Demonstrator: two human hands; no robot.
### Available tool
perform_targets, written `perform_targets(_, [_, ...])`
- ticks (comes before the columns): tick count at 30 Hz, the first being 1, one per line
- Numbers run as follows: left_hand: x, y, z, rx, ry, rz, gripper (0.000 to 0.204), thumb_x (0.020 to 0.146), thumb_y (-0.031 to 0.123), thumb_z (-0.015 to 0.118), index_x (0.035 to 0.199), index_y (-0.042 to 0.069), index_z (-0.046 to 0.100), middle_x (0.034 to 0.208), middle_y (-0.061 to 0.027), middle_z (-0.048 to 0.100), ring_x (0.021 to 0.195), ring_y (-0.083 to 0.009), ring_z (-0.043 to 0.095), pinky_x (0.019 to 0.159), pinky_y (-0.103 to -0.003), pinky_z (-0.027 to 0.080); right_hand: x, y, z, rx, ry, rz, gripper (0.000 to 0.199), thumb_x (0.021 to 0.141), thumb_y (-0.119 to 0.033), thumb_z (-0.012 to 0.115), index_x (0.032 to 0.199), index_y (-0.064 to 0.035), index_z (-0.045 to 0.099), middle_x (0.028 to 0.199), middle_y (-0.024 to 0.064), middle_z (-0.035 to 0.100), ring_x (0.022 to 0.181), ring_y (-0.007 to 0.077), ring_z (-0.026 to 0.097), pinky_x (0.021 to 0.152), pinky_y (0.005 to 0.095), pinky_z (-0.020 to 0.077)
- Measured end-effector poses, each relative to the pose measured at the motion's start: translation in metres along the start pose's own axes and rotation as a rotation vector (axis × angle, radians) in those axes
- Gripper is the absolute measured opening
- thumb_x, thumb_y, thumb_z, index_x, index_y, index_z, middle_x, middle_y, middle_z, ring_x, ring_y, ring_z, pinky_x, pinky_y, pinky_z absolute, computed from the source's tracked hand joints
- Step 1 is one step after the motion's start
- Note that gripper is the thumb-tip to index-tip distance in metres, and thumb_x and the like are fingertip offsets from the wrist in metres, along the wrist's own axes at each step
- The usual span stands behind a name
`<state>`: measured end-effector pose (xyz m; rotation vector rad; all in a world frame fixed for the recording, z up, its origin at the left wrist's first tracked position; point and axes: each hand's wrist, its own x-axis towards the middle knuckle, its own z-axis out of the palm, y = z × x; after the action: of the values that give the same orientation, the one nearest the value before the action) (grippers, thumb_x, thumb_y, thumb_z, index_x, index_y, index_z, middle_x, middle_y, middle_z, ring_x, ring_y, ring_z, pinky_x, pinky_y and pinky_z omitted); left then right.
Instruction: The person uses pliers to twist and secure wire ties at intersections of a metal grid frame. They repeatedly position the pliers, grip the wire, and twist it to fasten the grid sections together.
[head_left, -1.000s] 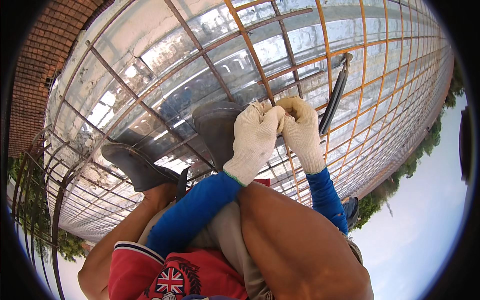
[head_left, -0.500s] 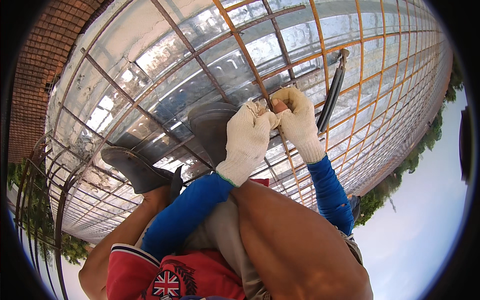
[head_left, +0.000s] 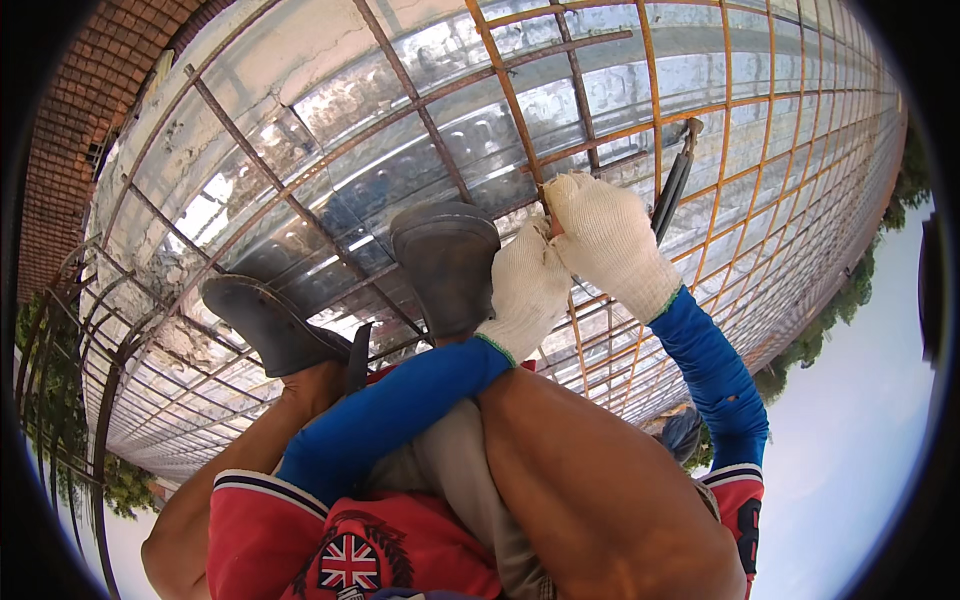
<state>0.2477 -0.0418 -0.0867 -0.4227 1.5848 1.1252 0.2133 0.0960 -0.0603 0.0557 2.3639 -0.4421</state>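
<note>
Both gloved hands, left hand [head_left: 528, 290] and right hand [head_left: 610, 243], now higher on the rebar mesh [head_left: 560, 110], fingers pinching a bar crossing

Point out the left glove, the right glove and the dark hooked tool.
left glove [head_left: 528, 290], head view, back of hand.
right glove [head_left: 608, 240], head view, back of hand.
dark hooked tool [head_left: 672, 185], head view, mid-shaft.

gloved hands [head_left: 570, 265] (both closed), rebar grid [head_left: 600, 130]

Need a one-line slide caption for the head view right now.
Crouched on a rebar grid over metal decking, gloved left hand and right hand meet at a bar crossing.
</note>
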Motion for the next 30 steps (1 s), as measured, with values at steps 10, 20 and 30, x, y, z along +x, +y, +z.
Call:
perform_targets(10, [0.004,-0.028,0.006,-0.328,-0.176,0.033,0.033,0.114,0.028,0.058,0.116,-0.002,0.071,0.097,-0.0103,0.078,0.088,-0.0194,0.076,0.075,-0.035,0.059,-0.025,-0.01,0.034,0.66,0.273,0.389,0.019,0.091,-0.009,0.08,0.107,-0.0018,0.072,0.089,0.0106,0.075,0.077,0.0235,0.073,0.067,0.037,0.0577])
perform_targets(20, [0.005,-0.039,0.007,-0.341,-0.314,-0.167,0.028,0.108,0.019,0.061,0.11,-0.006,0.074,0.094,-0.0172,0.079,0.088,-0.026,0.079,0.076,-0.038,0.059,-0.021,-0.03,0.04,0.846,0.344,0.613,0.013,0.091,-0.005,0.08,0.102,-0.0006,0.074,0.082,0.0082,0.073,0.073,0.0182,0.07,0.066,0.0348,0.0558])
perform_targets(30, [-0.005,-0.024,-0.007,-0.311,-0.388,-0.22,0.024,0.107,0.016,0.063,0.109,-0.006,0.073,0.095,-0.015,0.079,0.082,-0.0209,0.076,0.071,-0.035,0.057,-0.012,-0.025,0.01,-0.235,0.054,-0.004,0.018,0.082,-0.015,0.075,0.097,-0.0071,0.069,0.098,0.0138,0.07,0.093,0.0321,0.075,0.077,0.043,0.0619])
